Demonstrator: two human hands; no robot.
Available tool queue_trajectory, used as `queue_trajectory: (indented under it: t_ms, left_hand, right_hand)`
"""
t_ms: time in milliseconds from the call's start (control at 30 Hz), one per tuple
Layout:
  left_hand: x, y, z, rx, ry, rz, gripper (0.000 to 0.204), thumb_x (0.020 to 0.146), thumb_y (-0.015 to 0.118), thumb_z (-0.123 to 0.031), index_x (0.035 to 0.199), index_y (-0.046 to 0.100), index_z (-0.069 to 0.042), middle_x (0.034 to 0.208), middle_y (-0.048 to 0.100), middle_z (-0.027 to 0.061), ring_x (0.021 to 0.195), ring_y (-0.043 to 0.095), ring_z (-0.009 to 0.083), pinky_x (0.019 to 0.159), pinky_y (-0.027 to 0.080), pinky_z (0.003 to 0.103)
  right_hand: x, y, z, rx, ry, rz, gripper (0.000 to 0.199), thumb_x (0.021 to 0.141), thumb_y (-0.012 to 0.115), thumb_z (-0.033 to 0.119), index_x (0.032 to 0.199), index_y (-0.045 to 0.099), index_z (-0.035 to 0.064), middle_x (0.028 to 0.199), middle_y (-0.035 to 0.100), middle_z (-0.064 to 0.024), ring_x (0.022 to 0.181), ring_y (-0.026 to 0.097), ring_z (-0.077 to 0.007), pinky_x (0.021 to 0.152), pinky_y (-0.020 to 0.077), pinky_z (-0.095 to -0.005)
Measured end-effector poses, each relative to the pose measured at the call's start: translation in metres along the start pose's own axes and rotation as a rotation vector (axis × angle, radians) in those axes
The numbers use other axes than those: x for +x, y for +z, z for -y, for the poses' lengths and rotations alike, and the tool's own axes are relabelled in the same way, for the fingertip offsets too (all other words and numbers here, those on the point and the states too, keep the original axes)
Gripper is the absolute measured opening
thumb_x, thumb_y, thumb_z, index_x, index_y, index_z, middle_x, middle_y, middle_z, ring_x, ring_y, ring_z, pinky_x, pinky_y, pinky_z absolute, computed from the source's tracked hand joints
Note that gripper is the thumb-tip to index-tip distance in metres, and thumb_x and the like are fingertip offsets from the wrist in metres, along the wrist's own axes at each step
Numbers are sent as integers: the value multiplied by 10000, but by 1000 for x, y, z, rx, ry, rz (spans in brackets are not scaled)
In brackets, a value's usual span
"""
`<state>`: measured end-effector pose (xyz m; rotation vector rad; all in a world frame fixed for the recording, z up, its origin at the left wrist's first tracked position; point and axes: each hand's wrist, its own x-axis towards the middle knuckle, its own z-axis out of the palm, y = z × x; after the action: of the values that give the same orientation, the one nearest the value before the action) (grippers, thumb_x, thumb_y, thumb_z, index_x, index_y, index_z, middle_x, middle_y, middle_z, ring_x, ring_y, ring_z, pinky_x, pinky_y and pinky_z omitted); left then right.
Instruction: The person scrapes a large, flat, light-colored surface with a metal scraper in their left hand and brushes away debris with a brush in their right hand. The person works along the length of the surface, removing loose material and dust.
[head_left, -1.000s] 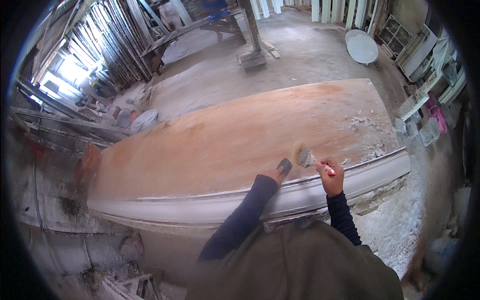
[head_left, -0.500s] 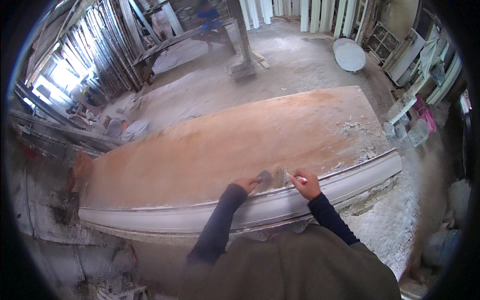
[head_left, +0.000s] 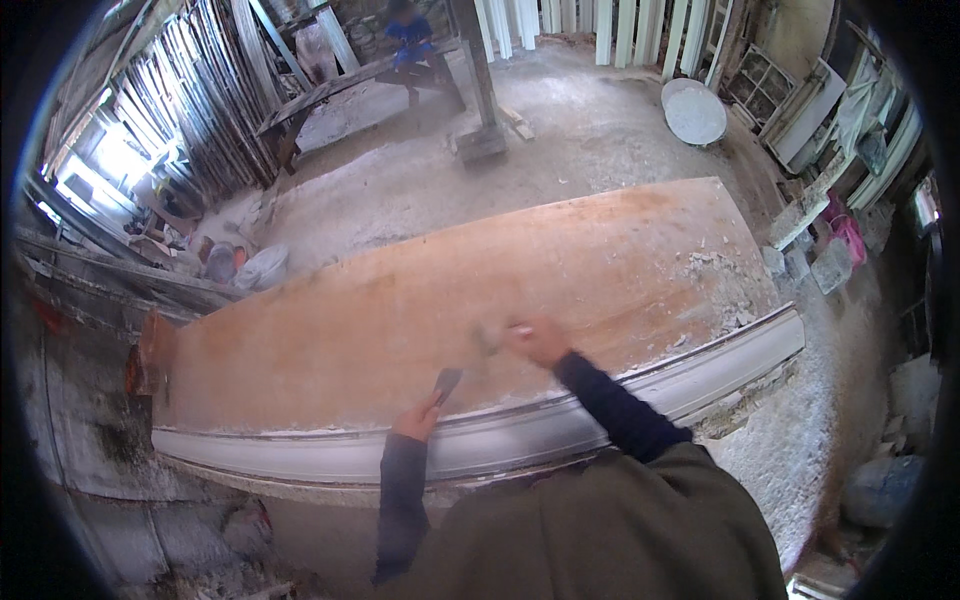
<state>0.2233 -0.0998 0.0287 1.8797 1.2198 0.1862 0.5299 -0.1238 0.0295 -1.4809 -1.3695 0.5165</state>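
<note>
My left hand [head_left: 415, 421] is closed round a dark flat scraper [head_left: 448, 381], whose blade points up and away over the board. To its right my right hand [head_left: 542, 342] grips a brush [head_left: 487, 340] with a pale, partly red handle; motion smears its bristles. Both tools are over a long orange-brown board [head_left: 310, 330], and I cannot tell whether the brush touches it. Along the board's near edge runs a long white moulding [head_left: 500, 448] with a dark line along its far side. My left wrist is above this moulding.
White crumbs [head_left: 725, 275] litter the board's right end. Beyond stand a wooden post [head_left: 475, 80] and a seated person in blue [head_left: 410, 40]. A round white disc [head_left: 695, 112] leans at the back right. White bags [head_left: 265, 268] lie at left.
My right hand has moved left and away from the moulding with the brush. My left hand has drawn left and nearer to me, its scraper now tilted upward.
</note>
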Motion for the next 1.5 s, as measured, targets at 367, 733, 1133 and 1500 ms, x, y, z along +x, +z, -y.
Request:
queue_trajectory:
  t_ms: [367,733,1133,1500]
  left_hand:
    - [-1,0,1,-147,92,151,478,846,490,-289,1287,414,-122,1212,516,129,1121,491,219,937,352,294]
    - [184,197,-25,235,380,49,464,876,401,-238,1324,308,-161,1064,548,225,955,553,363,788,443,440]
    - [200,179,-211,486,-4,111,407,883,330,-164,1278,347,-69,943,591,236,881,588,364,745,469,450]
    - [201,208,-206,545,-119,11,393,888,328,-208,1262,374,-94,960,591,238,895,587,363,756,459,465]
  right_hand:
    - [48,-150,-89,200,546,-9,88,744,646,137,758,577,86,628,587,-27,527,560,-104,449,465,-244]
    - [-46,-226,-37,-476,284,-537,87,727,625,133,741,582,59,627,572,-80,587,564,-167,549,434,-294]
    - [-112,-230,14,-120,463,-444,110,749,633,131,756,597,28,636,594,-101,588,573,-161,557,436,-273]
    - [-110,-294,6,-69,404,-325,83,763,626,103,762,593,27,638,591,-79,595,568,-122,534,433,-250]
